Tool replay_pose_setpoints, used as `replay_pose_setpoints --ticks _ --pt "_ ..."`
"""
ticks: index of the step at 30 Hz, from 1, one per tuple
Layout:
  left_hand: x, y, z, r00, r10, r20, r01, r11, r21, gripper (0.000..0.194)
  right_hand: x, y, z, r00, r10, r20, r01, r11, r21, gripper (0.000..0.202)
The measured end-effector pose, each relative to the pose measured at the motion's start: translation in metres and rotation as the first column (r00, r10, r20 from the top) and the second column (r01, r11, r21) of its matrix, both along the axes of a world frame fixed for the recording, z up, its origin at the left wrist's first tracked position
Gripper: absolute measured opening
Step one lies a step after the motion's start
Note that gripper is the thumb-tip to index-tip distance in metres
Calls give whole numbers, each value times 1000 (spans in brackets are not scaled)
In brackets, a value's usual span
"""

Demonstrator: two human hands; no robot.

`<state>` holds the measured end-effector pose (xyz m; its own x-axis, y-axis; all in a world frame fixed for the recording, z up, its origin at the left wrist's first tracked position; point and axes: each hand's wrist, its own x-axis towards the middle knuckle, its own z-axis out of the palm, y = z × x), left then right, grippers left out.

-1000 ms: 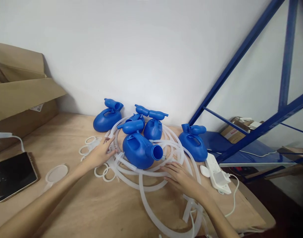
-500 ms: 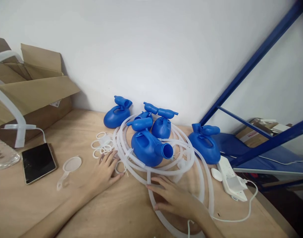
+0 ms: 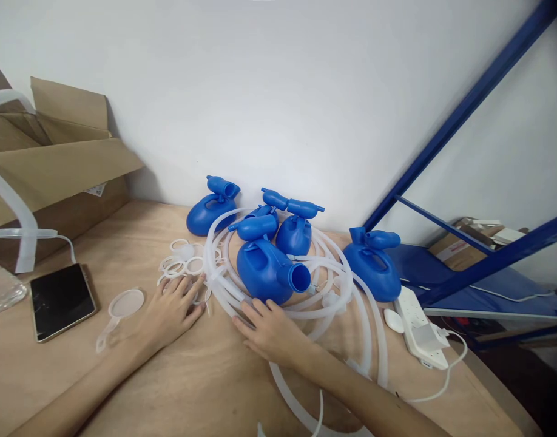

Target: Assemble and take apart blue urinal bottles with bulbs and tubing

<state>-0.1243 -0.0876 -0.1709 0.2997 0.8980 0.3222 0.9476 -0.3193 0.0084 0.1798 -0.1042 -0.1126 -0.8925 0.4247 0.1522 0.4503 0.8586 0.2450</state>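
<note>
My left hand [image 3: 172, 312] lies palm down with its fingers spread, the fingertips on a small pile of white plastic ring caps [image 3: 173, 266]. Close by, my right hand [image 3: 278, 334] is flat and open, its fingertips over the coiled translucent hose [image 3: 228, 290] in front of a blue plastic urinal bottle [image 3: 264, 276]. This bottle has a handle, a wide round mouth pointing right and a blue adapter lying across its top. More blue bottles stand behind it, including one at the left [image 3: 210, 217] and one at the right [image 3: 374, 273].
A round white cap with a strap [image 3: 126, 303] and a phone [image 3: 64, 301] lie at the left, before an open cardboard box [image 3: 64, 182]. A white power strip [image 3: 419, 328] with a cable is at the right, beside a blue metal shelf [image 3: 446, 164].
My right hand has moved left and slightly up, nearer the front bottle. My left hand has shifted left on the ring caps, which have bunched up leftward. The view has shifted slightly.
</note>
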Motion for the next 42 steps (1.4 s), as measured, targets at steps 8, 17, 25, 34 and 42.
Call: replay_pose_setpoints --ticks 8,17,25,34,42 --pt "13 8 -2 998 20 -64 -18 999 31 50 -49 25 -16 998 13 -68 -4 992 129 42" --pt "-21 12 3 994 110 -20 -107 989 105 55 -43 38 -3 988 -138 -67 146 981 127 35" --pt "-25 13 6 983 185 19 -186 978 91 58 -40 44 -6 979 -174 -103 189 967 172 33" --pt "-2 57 30 994 110 -12 -111 985 -133 74 -48 42 -24 981 -183 -59 183 983 1 34" --pt "24 85 20 980 196 -43 -200 961 -189 64 -57 48 -19 929 -298 -217 308 951 12 25"
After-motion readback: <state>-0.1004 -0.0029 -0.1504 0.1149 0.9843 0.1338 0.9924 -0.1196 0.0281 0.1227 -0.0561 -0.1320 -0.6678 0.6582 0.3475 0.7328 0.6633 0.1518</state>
